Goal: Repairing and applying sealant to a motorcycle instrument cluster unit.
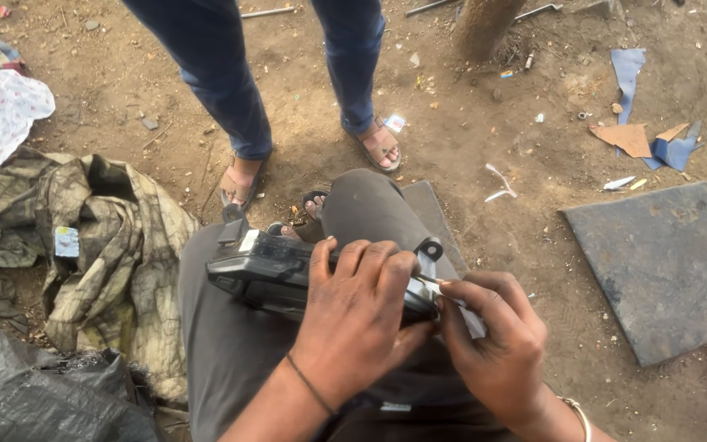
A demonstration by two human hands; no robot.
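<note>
1. Bare dirt ground (484,139) strewn with scraps; a grey slab (664,262) lies to the right and crumpled cloth (116,245) to the left.
2. On the seated person's lap, the left hand (353,319) clasps a black plastic part (267,274).
3. The right hand (497,344) pinches a thin tool (429,281) against the part's end.
4. A bystander's sandalled feet (378,143) stand just beyond.

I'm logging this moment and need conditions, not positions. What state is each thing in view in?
Black plastic part: gripped, resting across the lap.
Left hand: closed over the part.
Right hand: pinching a thin tool at the part's end.
Thin tool: tip against the part.
Camouflage cloth: crumpled on the ground.
Grey slab: lying flat.
Cardboard scrap: torn, loose.
</note>
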